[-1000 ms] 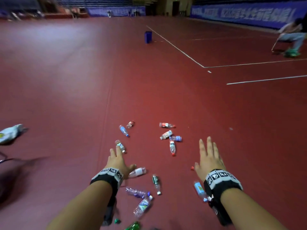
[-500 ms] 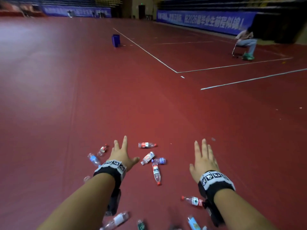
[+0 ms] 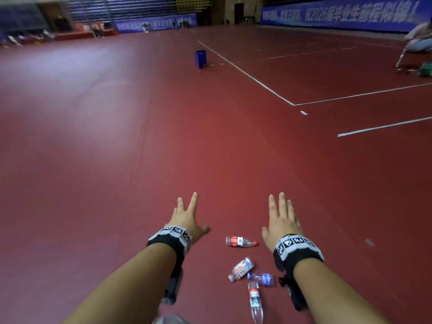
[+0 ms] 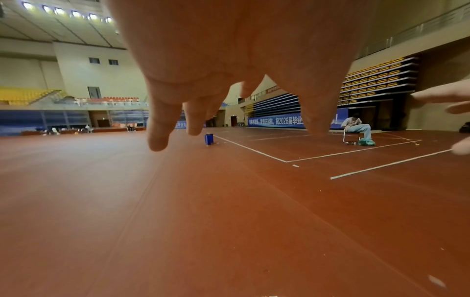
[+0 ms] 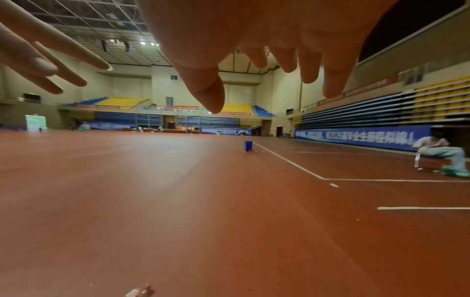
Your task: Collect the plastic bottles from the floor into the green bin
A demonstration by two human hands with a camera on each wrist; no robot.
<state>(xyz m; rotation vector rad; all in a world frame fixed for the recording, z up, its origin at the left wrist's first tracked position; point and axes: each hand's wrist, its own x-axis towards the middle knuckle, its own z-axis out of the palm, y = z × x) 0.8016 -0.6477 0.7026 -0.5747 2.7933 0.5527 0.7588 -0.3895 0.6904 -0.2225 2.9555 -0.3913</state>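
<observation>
Both hands are stretched forward over the red floor, palms down, fingers straight and spread, holding nothing. My left hand (image 3: 187,215) (image 4: 229,80) and right hand (image 3: 281,218) (image 5: 254,50) hover beyond the bottles. Between my forearms lie a red-labelled bottle (image 3: 239,241), a white-and-red bottle (image 3: 242,268), a crumpled blue-labelled bottle (image 3: 263,278) and a clear bottle (image 3: 254,302). One more bottle (image 3: 170,320) shows blurred at the bottom edge under my left arm. No green bin appears in any view.
A blue bin (image 3: 200,59) (image 4: 209,139) (image 5: 248,146) stands far ahead beside a white court line (image 3: 245,73). A person sits on a chair (image 3: 418,43) (image 4: 356,126) at the far right. Wide red floor stretches ahead and to the left.
The bottles have slid down towards the bottom of the head view and several have left it; my view has moved forward and up. Both hands stay open and empty.
</observation>
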